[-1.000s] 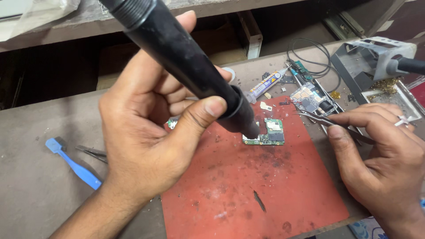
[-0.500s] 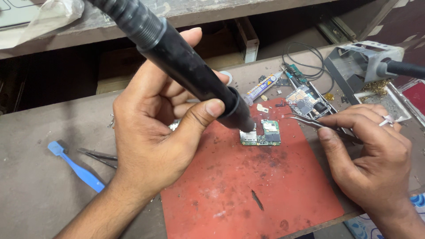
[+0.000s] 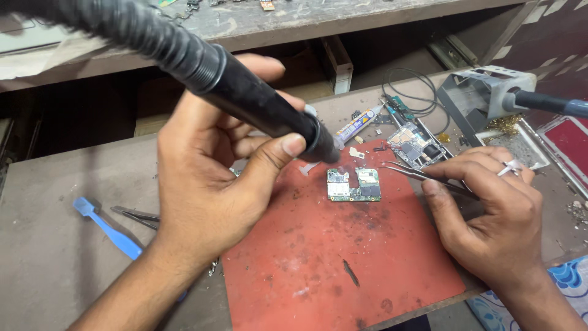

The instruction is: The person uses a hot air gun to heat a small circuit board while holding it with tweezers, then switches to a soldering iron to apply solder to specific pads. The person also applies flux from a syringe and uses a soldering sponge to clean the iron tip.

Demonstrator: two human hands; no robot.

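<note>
My left hand grips a black hot-air wand with a ribbed hose. Its nozzle tip hangs just above and left of a small green circuit board. The board lies flat on a red work mat. My right hand rests on the mat's right edge and holds metal tweezers, whose tips point left, close to the board's right end without touching it.
A blue plastic pry tool and a second pair of tweezers lie on the grey bench at left. A phone frame with parts, a tube and a soldering-iron stand sit behind the mat.
The wand has lifted up and left, so the whole board now shows. My right hand and tweezers stay close to the board's right side.
</note>
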